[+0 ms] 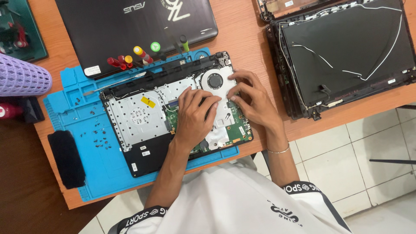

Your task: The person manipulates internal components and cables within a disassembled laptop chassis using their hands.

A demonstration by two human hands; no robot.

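Note:
An opened laptop base [138,117] lies on a blue work mat [86,151], showing a silver metal plate, a green circuit board [240,132] and a round cooling fan [214,81]. My left hand [195,119] rests flat on the board near the middle, fingers pointing up toward the fan. My right hand [251,97] sits just right of the fan, fingertips pressing on the white fan housing. Neither hand holds a tool. What lies under the palms is hidden.
Several small screws [97,132] are scattered on the mat's left side, beside a black pad [67,158]. Screwdrivers [130,58] with coloured handles lie above the base. A closed dark laptop [134,26] sits behind, and a stack of stripped screen lids [346,52] at the right. A purple mesh basket [19,78] is at left.

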